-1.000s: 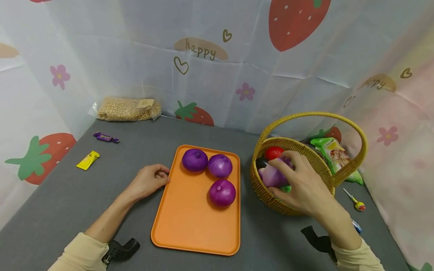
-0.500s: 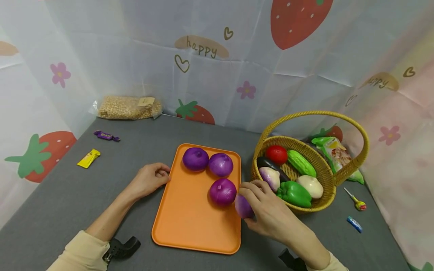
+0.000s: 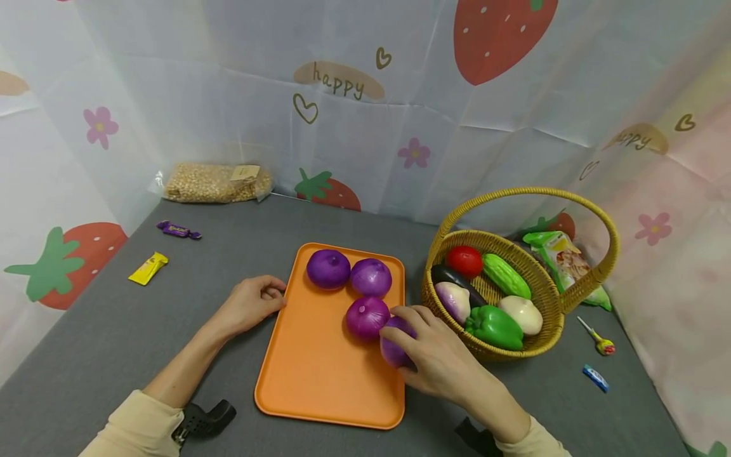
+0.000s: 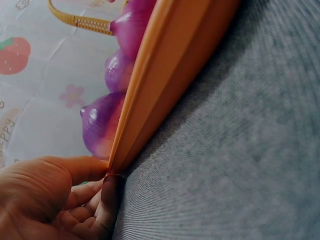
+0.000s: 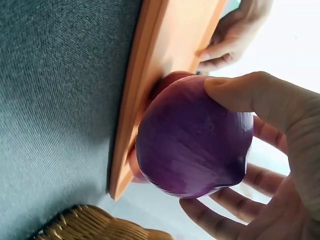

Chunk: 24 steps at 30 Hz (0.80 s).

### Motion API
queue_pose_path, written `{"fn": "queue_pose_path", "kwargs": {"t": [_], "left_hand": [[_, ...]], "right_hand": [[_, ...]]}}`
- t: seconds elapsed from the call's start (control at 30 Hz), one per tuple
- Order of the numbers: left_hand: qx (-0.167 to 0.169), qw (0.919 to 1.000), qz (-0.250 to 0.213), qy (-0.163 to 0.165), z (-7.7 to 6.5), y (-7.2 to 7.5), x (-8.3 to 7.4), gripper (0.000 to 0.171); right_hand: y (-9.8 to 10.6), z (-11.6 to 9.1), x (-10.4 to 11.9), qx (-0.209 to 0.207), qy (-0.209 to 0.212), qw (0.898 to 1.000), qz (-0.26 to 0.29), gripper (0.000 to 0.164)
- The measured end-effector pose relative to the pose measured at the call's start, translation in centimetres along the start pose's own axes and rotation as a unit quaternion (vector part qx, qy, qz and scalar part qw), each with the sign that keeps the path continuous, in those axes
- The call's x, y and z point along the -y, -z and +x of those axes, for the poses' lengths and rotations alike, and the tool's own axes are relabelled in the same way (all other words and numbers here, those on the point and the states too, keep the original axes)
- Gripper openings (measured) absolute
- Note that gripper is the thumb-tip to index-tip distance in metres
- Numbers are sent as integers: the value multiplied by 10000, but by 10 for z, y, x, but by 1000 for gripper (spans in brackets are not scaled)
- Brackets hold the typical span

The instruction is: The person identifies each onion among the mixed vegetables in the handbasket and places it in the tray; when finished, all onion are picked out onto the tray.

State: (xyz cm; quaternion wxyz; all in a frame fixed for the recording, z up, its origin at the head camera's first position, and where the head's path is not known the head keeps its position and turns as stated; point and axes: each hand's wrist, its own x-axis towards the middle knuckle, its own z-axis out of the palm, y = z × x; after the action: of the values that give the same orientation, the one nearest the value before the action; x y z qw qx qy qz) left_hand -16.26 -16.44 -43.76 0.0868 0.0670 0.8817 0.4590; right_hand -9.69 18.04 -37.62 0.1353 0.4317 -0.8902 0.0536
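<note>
My right hand (image 3: pixel 436 355) grips a purple onion (image 5: pixel 195 137), thumb on one side and fingers round the other. This onion is at the right rim of the orange tray (image 3: pixel 320 374), close against another onion (image 3: pixel 367 318); whether its underside rests on the tray is hidden. Two more onions, a dark one (image 3: pixel 328 269) and a lighter one (image 3: pixel 371 277), sit at the tray's far end. At the left rim, my left hand (image 3: pixel 257 304) pinches the tray's edge between thumb (image 4: pixel 90 169) and fingers.
Right of the tray stands a wicker basket (image 3: pixel 551 279) with a tall handle, holding a tomato, eggplant, cucumber, green pepper and pale turnip-like vegetables. Wrapped candies (image 3: pixel 148 268) lie left, a lollipop (image 3: pixel 599 339) right. A bag of kernels (image 3: pixel 211 183) lies at the back.
My right hand has carried the onion left from the basket to the tray's right side. The nearest onion on the tray has shifted slightly left. My left hand stays in place.
</note>
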Motion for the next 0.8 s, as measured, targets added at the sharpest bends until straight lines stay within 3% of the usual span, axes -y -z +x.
{"fn": "queue_pose_path", "kwargs": {"t": [0.37,0.63,0.8], "left_hand": [[-29,10000,-31,-33,-2,1,-1,30],[2,10000,-48,-63,-1,0,0,30],[-6,10000,-34,-58,-1,1,-1,30]], "right_hand": [[-14,10,1,140,79,9998,133,58],[-20,10,3,481,-311,9977,357,58],[-21,12,1,351,-193,9990,195,55]]}}
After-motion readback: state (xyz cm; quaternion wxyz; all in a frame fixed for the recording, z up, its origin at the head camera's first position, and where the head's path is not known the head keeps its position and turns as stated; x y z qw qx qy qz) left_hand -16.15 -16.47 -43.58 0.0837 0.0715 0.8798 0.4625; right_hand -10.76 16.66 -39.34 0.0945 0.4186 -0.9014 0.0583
